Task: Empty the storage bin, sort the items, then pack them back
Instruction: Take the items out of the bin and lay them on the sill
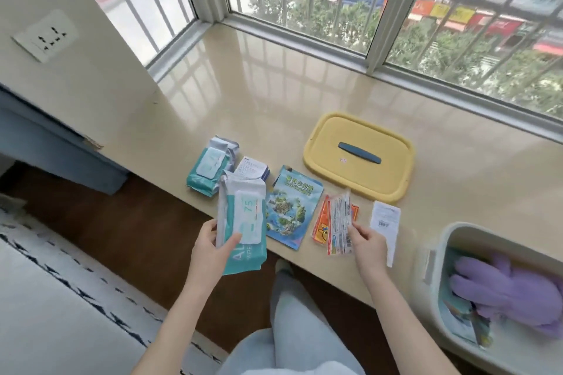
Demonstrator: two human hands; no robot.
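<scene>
While my left hand (213, 248) grips a teal-and-white wipes pack (242, 224), thumb across the front & fingers wrapped behind, the pack is lifted off the bench (274, 100) and tilted, its lower end hanging past the bench edge. My right hand (367, 242) pinches the lower end of a thin white sachet (340, 222) w/ red print; it lies over an orange packet (321, 224), and I can't tell if it's lifted clear or just resting there.

Laid out on the bench, left to right: a second wipes pack (208, 169) lying flat, a small white box (253, 168) just behind the held pack, a blue-green pouch (291, 207) w/ an island picture, the orange packet, then a white paper slip (385, 227) partly under my right wrist. Behind these sits the yellow lid (359, 157), flat, dark blue handle facing up.

At far right the white storage bin (438, 271) stands open on the bench, near its front edge. Inside it: purple rubber gloves (511, 286) on top, some colourful flat packets (469, 321) beneath, approx. at the bin's near side. So the bin isn't empty yet.
</scene>
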